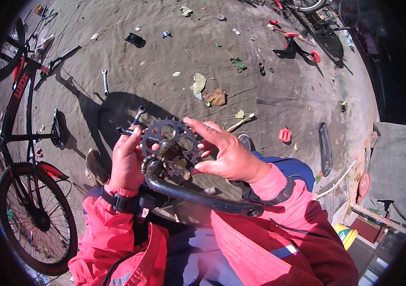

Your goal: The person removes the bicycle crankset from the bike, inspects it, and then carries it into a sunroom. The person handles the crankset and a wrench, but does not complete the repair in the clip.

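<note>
A black toothed chainring [170,140] with its greasy axle and a black crank arm [198,196] is held up in front of me. My left hand [127,161] is closed around the left side of the assembly, by the dark spindle end that sticks out to the left. My right hand [226,152] touches the chainring's right edge, its fingers spread over the teeth. Both sleeves are red-pink, each with a dark wrist strap.
A red and black bicycle [24,143] stands at the left. Wrenches [105,81] lie on the dusty ground, with a red pedal [285,135], a black strip [325,148], dry leaves [207,93] and small parts. Boxes and tools sit at the lower right.
</note>
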Demonstrator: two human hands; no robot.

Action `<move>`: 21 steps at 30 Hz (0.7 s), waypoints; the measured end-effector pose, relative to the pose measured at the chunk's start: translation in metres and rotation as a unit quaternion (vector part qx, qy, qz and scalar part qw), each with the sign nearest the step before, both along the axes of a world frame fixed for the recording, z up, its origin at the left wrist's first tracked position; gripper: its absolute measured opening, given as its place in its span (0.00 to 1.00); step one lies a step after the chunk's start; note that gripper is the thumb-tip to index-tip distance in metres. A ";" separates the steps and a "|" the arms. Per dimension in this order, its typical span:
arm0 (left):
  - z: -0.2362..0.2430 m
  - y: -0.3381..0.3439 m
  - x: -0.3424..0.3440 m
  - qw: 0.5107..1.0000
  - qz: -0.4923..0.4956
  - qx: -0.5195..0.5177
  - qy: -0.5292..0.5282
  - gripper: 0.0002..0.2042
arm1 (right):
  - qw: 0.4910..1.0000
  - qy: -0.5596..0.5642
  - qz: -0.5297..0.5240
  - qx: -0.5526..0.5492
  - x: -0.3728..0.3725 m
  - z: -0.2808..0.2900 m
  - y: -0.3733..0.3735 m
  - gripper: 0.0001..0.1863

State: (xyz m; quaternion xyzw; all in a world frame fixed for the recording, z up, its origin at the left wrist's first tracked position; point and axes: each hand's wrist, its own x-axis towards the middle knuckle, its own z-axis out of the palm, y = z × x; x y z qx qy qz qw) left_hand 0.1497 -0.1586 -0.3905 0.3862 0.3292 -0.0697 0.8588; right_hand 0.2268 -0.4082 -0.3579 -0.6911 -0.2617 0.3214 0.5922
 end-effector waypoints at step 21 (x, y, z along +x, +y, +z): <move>0.002 -0.002 -0.001 1.000 0.001 -0.026 -0.018 0.08 | 1.000 0.021 0.005 -0.008 0.000 0.001 0.001 0.51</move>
